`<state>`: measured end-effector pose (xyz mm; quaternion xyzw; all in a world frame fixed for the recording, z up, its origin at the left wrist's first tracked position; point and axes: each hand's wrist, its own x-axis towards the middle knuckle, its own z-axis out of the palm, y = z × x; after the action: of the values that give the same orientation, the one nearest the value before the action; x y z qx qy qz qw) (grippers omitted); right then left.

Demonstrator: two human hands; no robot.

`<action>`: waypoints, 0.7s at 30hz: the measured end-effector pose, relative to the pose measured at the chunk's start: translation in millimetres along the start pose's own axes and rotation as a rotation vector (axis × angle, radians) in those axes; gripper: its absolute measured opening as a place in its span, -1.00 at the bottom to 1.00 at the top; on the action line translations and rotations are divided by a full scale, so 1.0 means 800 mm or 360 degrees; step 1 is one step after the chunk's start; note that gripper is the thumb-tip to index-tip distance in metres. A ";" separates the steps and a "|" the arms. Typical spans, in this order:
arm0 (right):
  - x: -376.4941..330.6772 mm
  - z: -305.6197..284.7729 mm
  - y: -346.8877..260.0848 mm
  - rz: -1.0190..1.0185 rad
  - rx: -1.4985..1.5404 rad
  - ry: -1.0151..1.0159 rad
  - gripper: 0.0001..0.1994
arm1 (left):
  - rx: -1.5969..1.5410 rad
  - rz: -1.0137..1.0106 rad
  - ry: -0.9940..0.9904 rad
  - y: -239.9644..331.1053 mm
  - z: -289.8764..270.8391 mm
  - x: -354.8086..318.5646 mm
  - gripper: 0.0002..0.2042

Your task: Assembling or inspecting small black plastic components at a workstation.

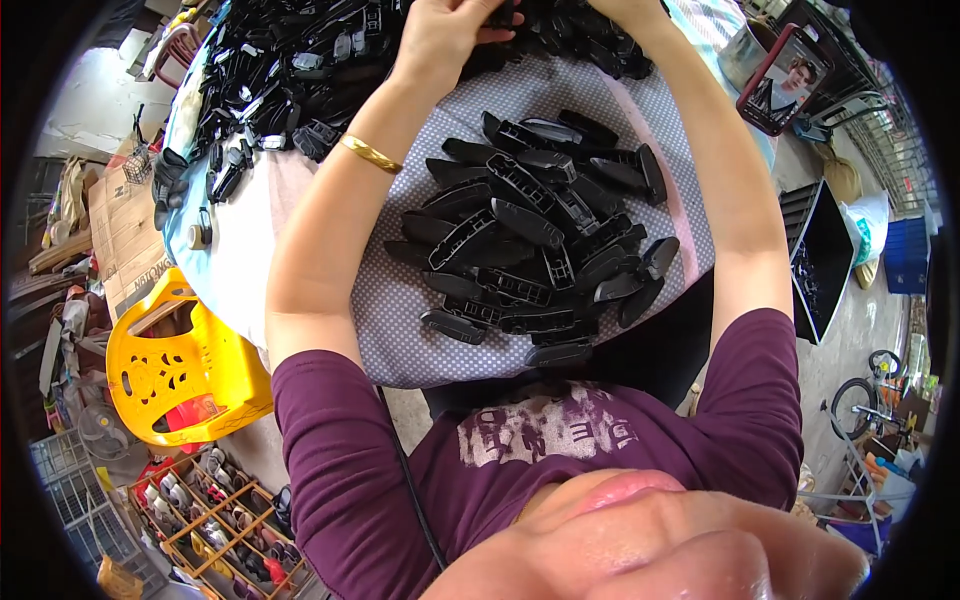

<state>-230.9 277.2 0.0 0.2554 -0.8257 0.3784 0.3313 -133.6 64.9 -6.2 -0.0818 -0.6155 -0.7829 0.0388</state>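
Note:
My left hand (447, 35), with a gold bangle (370, 154) on its wrist, reaches to the far side of the table. Its fingers are closed on a black plastic part (500, 17) at the top edge of the view. My right hand (622, 9) is beside it, mostly cut off by the frame edge, so its grip is hidden. Between my forearms lies a heap of long black plastic parts (540, 235) on a dotted grey cloth (400, 320). A larger spread of similar black parts (290, 70) covers the far left of the table.
A phone in a red case (785, 78) stands propped at the far right next to a metal pot (745, 50). A black bin (825, 260) sits on the floor to the right, a yellow plastic chair (170, 360) and a shoe rack (215, 520) to the left.

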 end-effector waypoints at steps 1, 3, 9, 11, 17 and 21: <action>-0.001 0.001 -0.021 0.0261 0.0514 -0.0196 -0.68 | -0.0215 -0.0179 0.0101 0.007 -0.007 -0.004 -0.80; -0.016 -0.007 -0.070 0.0436 0.0731 -0.0303 -0.68 | -0.0435 -0.0350 0.0204 0.009 -0.023 -0.007 -0.79; -0.034 -0.004 -0.100 0.0676 0.1462 -0.0568 -0.70 | -0.0231 -0.0238 -0.0017 0.016 -0.024 -0.006 -0.79; -0.036 0.000 -0.096 0.0735 0.1517 -0.0679 -0.71 | -0.0268 -0.0077 -0.0230 0.009 -0.038 -0.005 -0.76; -0.037 -0.001 -0.093 0.1218 0.1739 -0.0665 -0.77 | -0.0249 0.0049 -0.0192 0.015 -0.021 -0.013 -0.70; -0.041 0.003 -0.097 0.1251 0.1736 -0.0565 -0.77 | -0.0213 0.0116 -0.0178 0.007 -0.030 -0.007 -0.63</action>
<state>-158.4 235.4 10.2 0.1256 -0.5906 0.7837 -0.1461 -129.2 40.1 -7.0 -0.1501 -0.5597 -0.8145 0.0273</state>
